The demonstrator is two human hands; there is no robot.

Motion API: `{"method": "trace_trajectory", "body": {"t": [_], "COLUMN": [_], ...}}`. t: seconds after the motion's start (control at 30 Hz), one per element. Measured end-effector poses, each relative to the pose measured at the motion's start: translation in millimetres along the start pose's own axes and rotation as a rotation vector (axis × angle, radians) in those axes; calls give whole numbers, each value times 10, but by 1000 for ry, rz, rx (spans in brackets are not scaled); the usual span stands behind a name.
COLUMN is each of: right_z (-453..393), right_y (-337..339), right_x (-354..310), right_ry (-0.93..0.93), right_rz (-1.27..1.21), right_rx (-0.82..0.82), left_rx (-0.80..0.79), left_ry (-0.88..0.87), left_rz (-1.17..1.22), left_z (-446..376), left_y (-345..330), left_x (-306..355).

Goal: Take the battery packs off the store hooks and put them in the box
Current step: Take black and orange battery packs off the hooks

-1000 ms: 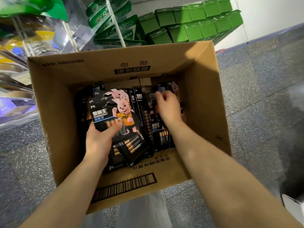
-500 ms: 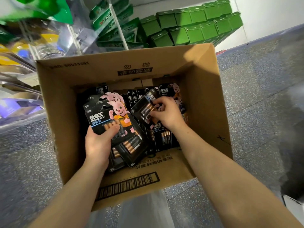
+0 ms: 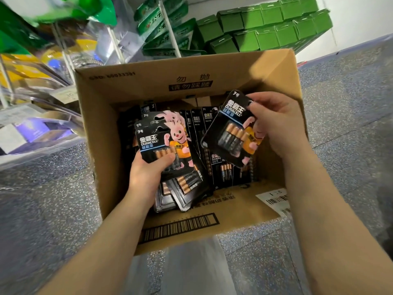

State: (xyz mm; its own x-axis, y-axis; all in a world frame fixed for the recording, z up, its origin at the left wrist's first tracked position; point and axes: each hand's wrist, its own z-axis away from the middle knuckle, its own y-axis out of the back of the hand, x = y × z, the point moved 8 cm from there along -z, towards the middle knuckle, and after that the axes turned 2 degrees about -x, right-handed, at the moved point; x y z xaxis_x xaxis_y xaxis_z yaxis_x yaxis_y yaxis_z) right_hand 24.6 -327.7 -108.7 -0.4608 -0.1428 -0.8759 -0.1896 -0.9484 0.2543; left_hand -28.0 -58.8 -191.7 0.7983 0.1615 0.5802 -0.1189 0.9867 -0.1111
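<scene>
We noted that the right hand (image 3: 278, 122), which a second earlier had been reaching low among the battery packs standing on edge at the far side of the cardboard box (image 3: 127, 90), had risen with one pack; half a second earlier that lifted pack (image 3: 230, 128) was only partly drawn out and edge-on to the camera, whereas at this moment it was clear of the row (image 3: 197, 124), tilted face toward us, pinched at its upper right corner between thumb and curled fingers; the grip of the right hand was therefore closed on that single pack, held above the box interior and not resting on anything. The left hand (image 3: 148, 173) had kept its place near the left of the box, thumb over the front of a small fanned stack of packs (image 3: 155, 143) with the fingers hidden behind it; that stack sat just over loose packs lying flat on the box floor. We judged that the packs were already off the hooks and inside or over the box, and that this step was a rearrangement; the lifted pack probably awaited re-seating, perhaps joining the left-hand stack; no hooks could be identified in view; green cartons (image 3: 265, 24) stood beyond the box.
</scene>
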Motion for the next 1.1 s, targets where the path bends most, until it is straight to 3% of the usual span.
{"method": "trace_trajectory", "body": {"t": [0.13,0.2,0.4,0.6,0.7,0.77,0.83,0.9,0.97,1.1], "right_z": [68,113,219,230,170,153,165,207,190,155], "right_y": [-510,-740,-1002,-849,-452,-211,-187,-338,-477,-474], "right_x": [21,148,381,503,704,1008,1294,1431,1398,1281], "right_ry": [-47,-89,-119,-146,-222,-378,-571,-675,-636,-493], "right_rz": [299,362,132,93,99,89,150,290,421,368], "right_rx": [-250,-286,-127,-36,158,281,248,111,14,33], "left_rx": [-82,-146,-264,-284,-253,-241,-225,-211,-189,-166], "left_ry": [14,-9,15,28,44,28,13,2,1,-6], "left_rz": [-37,-46,2,-27,-6,-3,3,11,31,61], "left_z": [5,18,4,-52,-70,-72,-70,-68,-70,-39], "left_y": [-65,-130,-177,-192,-167,-145,-136,-132,-110,-65], "left_x": [-46,-36,-118,-154,-189,-187,-178,-170,-175,-149]}}
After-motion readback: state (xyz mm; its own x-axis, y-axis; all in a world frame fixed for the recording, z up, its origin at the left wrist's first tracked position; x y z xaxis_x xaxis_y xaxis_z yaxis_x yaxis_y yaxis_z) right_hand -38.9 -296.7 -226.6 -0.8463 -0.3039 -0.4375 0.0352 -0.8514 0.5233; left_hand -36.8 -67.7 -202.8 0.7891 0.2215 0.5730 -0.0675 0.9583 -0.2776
